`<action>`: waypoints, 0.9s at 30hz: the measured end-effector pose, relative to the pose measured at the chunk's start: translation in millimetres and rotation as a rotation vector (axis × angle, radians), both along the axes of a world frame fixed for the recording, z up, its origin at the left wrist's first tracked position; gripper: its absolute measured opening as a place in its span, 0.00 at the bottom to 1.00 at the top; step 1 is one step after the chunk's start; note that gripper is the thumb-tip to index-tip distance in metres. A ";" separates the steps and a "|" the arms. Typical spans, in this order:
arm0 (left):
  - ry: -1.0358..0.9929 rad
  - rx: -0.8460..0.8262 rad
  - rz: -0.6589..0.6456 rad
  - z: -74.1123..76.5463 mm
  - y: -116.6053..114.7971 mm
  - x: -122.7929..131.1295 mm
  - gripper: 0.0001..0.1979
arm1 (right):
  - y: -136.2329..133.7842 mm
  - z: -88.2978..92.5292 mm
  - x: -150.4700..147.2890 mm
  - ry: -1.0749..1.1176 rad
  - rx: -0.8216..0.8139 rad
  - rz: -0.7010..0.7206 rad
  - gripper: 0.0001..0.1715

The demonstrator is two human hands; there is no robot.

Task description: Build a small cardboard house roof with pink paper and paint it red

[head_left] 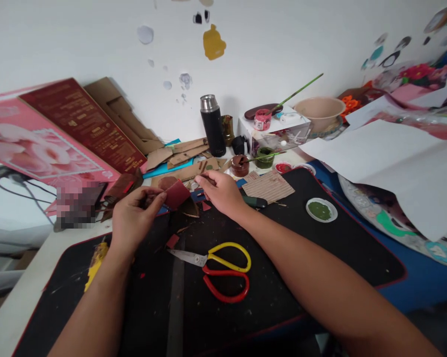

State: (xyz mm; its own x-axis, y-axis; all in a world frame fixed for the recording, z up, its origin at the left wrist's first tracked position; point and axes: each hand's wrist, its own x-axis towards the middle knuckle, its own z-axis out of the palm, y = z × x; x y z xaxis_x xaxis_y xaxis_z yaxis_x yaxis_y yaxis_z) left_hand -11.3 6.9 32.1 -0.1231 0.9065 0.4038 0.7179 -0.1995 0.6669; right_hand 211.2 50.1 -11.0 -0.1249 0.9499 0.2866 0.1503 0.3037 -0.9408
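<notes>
A reddish piece (177,194) juts rightward from the left grip (138,213).

The held reddish sheet (177,195) looks matt, the cardboard (269,187) ribbed and rough, the scissor blades (188,257) metal, the flask cap (209,102) shiny metal

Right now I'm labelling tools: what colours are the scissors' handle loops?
The scissors have one yellow loop and one red loop, clear in the head view.
</notes>
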 end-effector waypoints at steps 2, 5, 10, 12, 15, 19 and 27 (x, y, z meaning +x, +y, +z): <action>0.024 -0.015 0.005 -0.5 -0.2 -0.9 0.14 | 0.0 -0.8 0.1 -0.014 0.007 -0.002 0.19; 0.066 -0.054 0.013 -1.6 0.0 -3.3 0.14 | -0.5 -2.3 -0.7 -0.030 -0.001 -0.002 0.18; 0.053 -0.088 -0.018 -3.3 1.7 -7.1 0.15 | -1.3 -5.6 -3.3 -0.049 -0.019 0.008 0.16; 0.050 -0.092 -0.029 -3.6 2.3 -8.4 0.15 | -1.6 -6.3 -3.7 -0.057 -0.026 0.011 0.16; 0.047 -0.106 -0.050 -3.0 2.4 -10.5 0.16 | -2.6 -5.7 -3.4 -0.059 -0.027 0.018 0.14; 0.039 -0.137 -0.090 0.4 1.2 -12.7 0.16 | -4.6 -3.1 -2.6 -0.082 -0.035 0.024 0.14; 0.061 -0.133 -0.122 7.0 -3.1 -13.2 0.14 | -14.3 2.7 -4.9 -0.326 0.021 0.067 0.16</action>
